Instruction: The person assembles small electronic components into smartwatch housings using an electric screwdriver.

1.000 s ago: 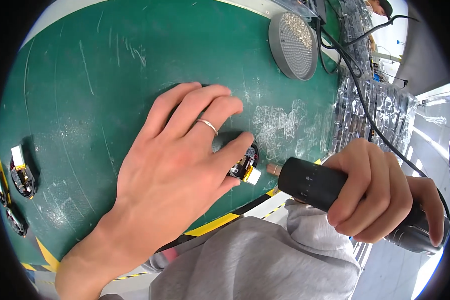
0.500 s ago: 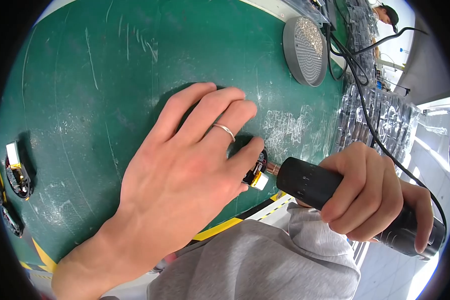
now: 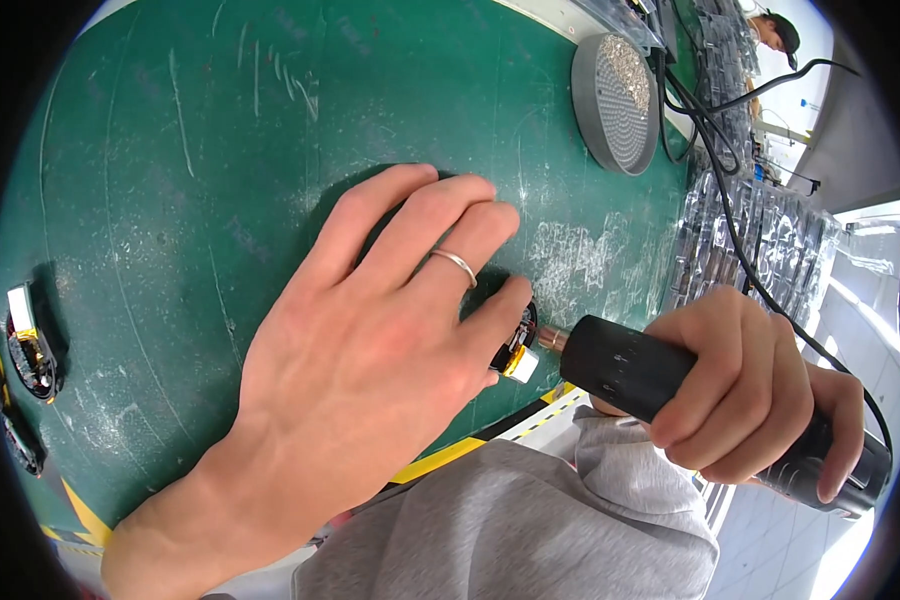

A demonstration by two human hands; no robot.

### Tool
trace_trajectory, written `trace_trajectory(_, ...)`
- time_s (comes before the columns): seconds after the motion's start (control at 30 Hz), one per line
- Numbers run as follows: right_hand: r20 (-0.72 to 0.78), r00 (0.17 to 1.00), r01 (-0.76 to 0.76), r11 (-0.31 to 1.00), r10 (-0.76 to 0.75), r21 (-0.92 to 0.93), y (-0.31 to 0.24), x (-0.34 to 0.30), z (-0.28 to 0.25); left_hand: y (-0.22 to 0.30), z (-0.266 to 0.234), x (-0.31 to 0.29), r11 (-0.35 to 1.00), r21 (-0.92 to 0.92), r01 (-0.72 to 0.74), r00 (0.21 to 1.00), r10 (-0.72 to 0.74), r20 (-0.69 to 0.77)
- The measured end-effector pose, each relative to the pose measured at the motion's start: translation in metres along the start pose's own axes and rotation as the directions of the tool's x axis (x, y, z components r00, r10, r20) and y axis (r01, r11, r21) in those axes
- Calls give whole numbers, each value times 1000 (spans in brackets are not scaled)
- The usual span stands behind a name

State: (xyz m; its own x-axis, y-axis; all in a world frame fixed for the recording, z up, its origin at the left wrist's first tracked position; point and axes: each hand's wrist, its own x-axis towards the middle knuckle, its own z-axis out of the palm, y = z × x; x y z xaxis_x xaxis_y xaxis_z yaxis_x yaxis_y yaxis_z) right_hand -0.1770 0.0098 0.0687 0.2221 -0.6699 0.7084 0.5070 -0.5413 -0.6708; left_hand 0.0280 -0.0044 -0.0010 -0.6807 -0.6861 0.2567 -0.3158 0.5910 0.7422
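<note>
My left hand (image 3: 370, 330) lies palm down over the green mat, a ring on one finger. Its thumb and index finger grip a small black electronic device (image 3: 518, 350), which has a white and yellow battery and is partly hidden under the fingers. In my right hand (image 3: 745, 390), the fingers wrap round a black electric screwdriver (image 3: 620, 362) held almost level. Its copper-coloured tip points left and reaches the device's right edge; whether the bit sits in a screw is too small to tell.
A round grey tray of small screws (image 3: 620, 110) stands at the back right. Black cables (image 3: 725, 210) hang beside stacked clear plastic trays (image 3: 760, 245). Two similar devices, one with its battery showing (image 3: 30, 345), lie far left. Yellow-black tape (image 3: 445, 458) marks the near edge. Another person (image 3: 775, 38) is far off.
The screwdriver and my right hand have shifted very slightly to the right. Both hands keep their holds, and the device stays under my left fingers.
</note>
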Motion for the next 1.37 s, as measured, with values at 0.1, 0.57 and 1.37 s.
trace_trajectory(0.1, 12, 1000, -9, 1000, 9, -21, 5, -1, 0, 0, 1, 1, 1000, -13, 4, 1000, -4, 5)
trace_trajectory(0.57, 194, 976, -132, 981, 103, 141, 18, 8, 10, -1, 3, -2, 999, -37, 6, 999, -7, -35)
trace_trajectory(1.37, 127, 972, -207, 976, 197, 71, 15, 12, 6, 0, 2, -3, 1000, -25, 11, 1000, -11, -16)
